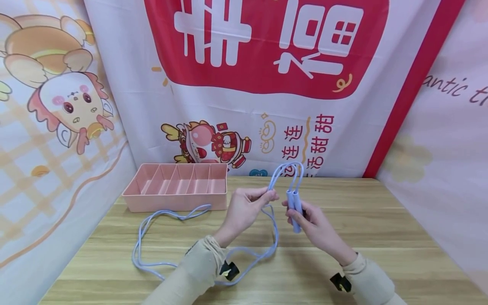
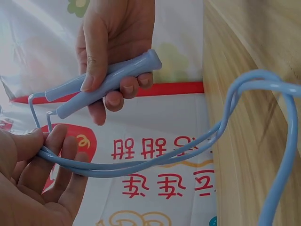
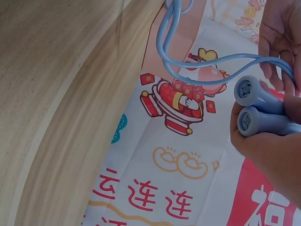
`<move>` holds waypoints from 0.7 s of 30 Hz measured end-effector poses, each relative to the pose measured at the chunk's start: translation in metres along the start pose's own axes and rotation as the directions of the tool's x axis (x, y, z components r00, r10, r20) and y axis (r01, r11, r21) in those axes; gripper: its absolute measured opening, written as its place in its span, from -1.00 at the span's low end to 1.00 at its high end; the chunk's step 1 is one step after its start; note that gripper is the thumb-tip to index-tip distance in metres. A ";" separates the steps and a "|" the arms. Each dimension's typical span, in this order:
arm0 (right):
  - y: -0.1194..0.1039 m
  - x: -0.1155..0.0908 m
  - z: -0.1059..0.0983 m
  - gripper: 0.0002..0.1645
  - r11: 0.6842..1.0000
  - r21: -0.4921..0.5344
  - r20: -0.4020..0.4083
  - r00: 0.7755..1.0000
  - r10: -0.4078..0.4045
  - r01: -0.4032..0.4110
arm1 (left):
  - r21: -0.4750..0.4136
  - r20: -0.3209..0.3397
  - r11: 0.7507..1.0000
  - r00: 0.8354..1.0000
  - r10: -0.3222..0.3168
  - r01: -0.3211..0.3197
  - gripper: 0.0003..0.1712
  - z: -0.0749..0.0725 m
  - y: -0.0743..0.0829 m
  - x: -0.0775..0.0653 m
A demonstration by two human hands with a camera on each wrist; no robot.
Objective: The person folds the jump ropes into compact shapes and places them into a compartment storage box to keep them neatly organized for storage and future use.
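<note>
A light blue jump rope has its two handles (image 1: 294,212) side by side in my right hand (image 1: 314,226), raised above the table. From the handle tops, two strands of cord (image 1: 299,171) arch over to my left hand (image 1: 244,209), which pinches them together between thumb and fingers. In the left wrist view, the doubled cord (image 2: 141,165) runs from the left hand's fingers toward the table. The right wrist view shows the round handle ends (image 3: 248,120). Loose loops of cord (image 1: 138,241) lie on the table, partly hidden by the left forearm.
A pink divided box (image 1: 175,202) with several compartments stands at the back left of the wooden table (image 1: 362,220). Part of the cord lies close to its front. Printed cloth (image 1: 126,106) hangs behind the table and along both sides.
</note>
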State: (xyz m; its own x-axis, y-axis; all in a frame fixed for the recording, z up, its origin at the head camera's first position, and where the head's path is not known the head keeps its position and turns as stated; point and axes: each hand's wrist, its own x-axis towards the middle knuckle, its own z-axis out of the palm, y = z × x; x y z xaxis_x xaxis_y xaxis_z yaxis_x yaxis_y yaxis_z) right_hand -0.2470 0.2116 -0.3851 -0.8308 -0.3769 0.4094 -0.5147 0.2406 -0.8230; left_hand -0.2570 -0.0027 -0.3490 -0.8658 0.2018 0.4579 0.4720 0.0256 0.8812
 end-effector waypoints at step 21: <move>-0.001 0.011 0.025 -0.59 0.985 0.172 0.021 1.000 0.008 -0.011 | -0.312 -0.045 0.931 0.976 -0.215 0.191 -0.66 0.008 -0.015 0.000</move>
State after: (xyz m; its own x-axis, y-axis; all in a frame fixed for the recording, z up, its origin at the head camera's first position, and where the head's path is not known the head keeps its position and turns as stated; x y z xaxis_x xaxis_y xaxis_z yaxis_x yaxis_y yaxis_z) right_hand -0.2500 0.1847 -0.3894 -0.8303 -0.3934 0.3948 -0.4613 0.0874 -0.8829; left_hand -0.2628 0.0047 -0.3631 -0.9537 0.1471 0.2623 0.2223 -0.2428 0.9443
